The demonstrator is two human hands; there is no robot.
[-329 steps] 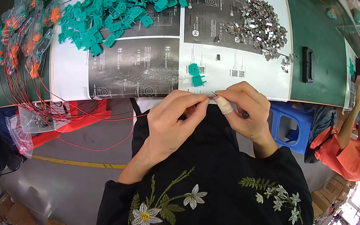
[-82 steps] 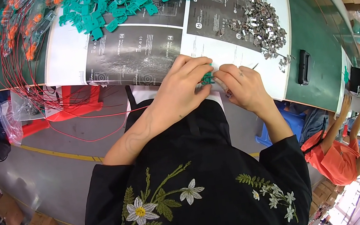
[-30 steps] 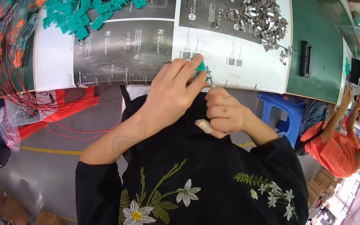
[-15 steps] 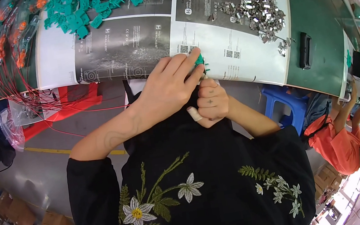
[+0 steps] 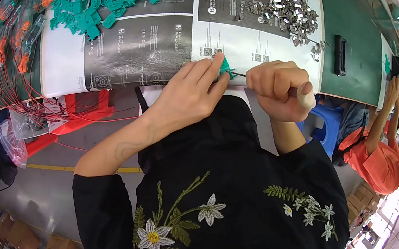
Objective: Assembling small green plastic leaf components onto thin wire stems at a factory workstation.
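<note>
Slip risk at the green plastic part (image 5: 225, 65).
The left hand (image 5: 191, 92) holds the part in a narrow fingertip grip at the near edge of the table (image 5: 355, 48); the right hand (image 5: 280, 91) has its grip wrapped around a thin dark tool (image 5: 239, 74), shaft directed at the part. Tip contact cannot be confirmed. Likely faults: off-line pressure could slide the tip into the left hand, which lies just beside it; a slack left grip could let the part twist or drop over the edge; excess force could crack the plastic.
</note>
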